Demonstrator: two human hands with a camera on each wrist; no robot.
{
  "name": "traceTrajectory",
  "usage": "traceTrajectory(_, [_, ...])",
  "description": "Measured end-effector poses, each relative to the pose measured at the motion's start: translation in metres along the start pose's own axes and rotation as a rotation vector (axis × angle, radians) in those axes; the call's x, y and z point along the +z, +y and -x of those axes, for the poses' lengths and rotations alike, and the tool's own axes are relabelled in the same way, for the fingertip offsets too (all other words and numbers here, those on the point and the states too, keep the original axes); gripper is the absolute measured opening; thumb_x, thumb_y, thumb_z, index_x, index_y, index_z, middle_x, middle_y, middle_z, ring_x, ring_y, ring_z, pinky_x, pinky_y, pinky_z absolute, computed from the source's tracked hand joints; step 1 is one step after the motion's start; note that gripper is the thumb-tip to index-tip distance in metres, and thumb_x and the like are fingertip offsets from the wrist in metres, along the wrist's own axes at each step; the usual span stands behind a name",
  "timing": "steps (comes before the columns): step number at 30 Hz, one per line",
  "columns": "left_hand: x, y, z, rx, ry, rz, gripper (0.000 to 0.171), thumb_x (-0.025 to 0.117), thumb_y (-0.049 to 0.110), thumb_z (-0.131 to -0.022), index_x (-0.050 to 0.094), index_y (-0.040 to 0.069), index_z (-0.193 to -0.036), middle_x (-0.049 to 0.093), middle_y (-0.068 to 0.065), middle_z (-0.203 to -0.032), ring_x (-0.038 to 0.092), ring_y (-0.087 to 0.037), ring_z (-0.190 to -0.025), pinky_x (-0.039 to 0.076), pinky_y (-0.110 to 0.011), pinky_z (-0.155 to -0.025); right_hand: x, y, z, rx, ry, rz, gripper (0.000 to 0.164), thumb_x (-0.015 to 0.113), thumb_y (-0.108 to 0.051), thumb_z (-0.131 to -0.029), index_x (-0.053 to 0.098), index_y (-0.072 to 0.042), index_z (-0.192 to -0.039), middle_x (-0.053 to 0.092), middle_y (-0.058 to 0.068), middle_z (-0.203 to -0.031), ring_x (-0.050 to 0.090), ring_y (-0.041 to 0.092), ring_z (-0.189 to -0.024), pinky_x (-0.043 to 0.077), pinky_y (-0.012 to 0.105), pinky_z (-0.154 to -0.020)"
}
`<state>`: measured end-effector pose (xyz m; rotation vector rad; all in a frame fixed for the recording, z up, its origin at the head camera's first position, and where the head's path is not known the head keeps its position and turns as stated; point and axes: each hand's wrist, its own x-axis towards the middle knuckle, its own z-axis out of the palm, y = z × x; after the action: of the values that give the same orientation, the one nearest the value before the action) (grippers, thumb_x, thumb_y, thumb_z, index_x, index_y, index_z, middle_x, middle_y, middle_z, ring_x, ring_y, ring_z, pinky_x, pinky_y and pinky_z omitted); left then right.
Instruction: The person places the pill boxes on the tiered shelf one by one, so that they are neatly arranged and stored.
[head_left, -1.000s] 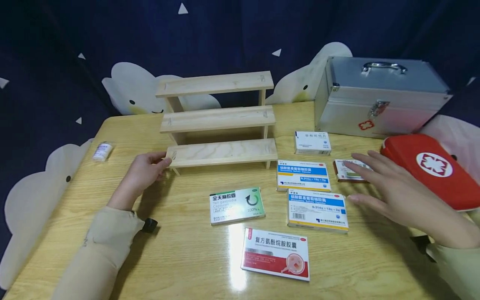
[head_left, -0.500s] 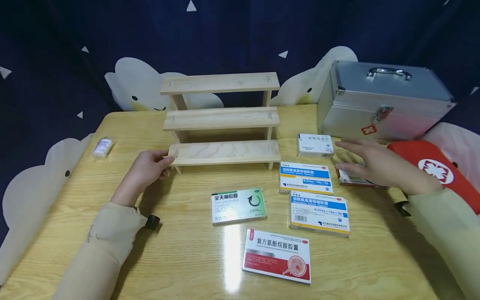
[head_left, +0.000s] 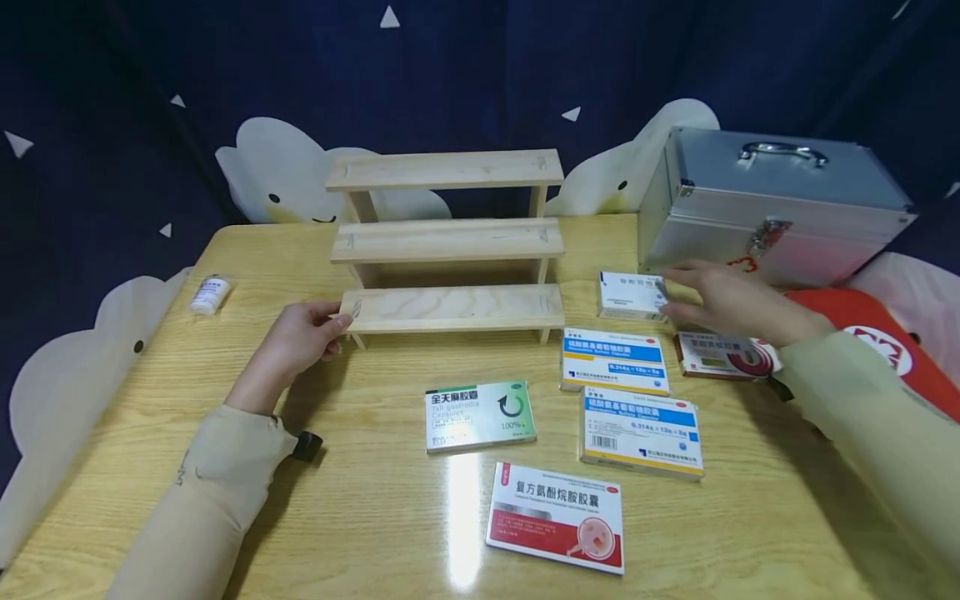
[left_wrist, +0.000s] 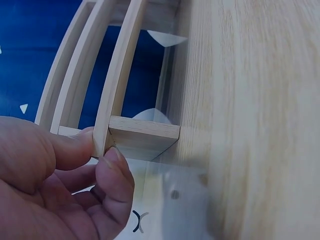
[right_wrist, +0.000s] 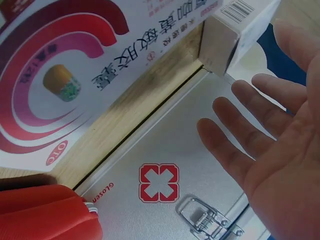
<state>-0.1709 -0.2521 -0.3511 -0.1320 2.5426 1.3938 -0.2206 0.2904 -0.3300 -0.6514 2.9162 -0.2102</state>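
My left hand (head_left: 303,340) pinches the left end of the lowest board of a three-tier wooden shelf rack (head_left: 453,308). In the left wrist view, thumb and fingertips grip the corner of that board (left_wrist: 116,75). My right hand (head_left: 742,304) is at the right end of a small white medicine box (head_left: 626,296), fingers stretched out and slightly spread. The right wrist view shows this hand (right_wrist: 272,150) with nothing in its fingers, the white box (right_wrist: 217,42) past its fingertips. Under the right wrist lies a red-and-white capsule box (head_left: 712,354).
Two blue-and-white capsule boxes (head_left: 611,358), a green-and-white box (head_left: 480,417) and a red-and-white one (head_left: 555,517) lie on the wooden table (head_left: 360,500). An aluminium case (head_left: 780,200) and a red first-aid pouch (head_left: 847,312) stand right. A small white bottle (head_left: 210,296) lies far left.
My right hand has moved left and away from me, from over the red-and-white capsule box to the white box's right end. The left hand keeps its grip on the shelf board.
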Motion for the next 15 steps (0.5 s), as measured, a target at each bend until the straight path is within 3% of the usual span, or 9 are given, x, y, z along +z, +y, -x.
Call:
traceTrajectory(7, [-0.001,-0.002,0.000,-0.002,-0.003,0.004,0.047,0.049,0.019,-0.106,0.043,-0.006,-0.145,0.055,-0.020,-0.114,0.055,-0.019,-0.079,0.052,-0.026,-0.068,0.005,0.000,-0.012,0.051,-0.062,-0.015,0.069,0.069,-0.036,-0.094,0.044,-0.003,-0.148,0.040,0.025,-0.145,0.043,0.047,-0.128,0.039,0.063,-0.097])
traceTrajectory(15, [-0.001,-0.001,-0.001,-0.021,-0.007,0.021,0.047,0.049,0.018,-0.106,0.042,-0.005,-0.146,0.054,-0.018,-0.110,0.054,-0.019,-0.078,0.052,-0.026,-0.067,0.009,0.000,-0.021,0.068,-0.076,0.031,0.073,0.071,-0.040,-0.091,0.045,-0.001,-0.147,0.042,0.028,-0.142,0.043,0.048,-0.126,0.037,0.064,-0.097])
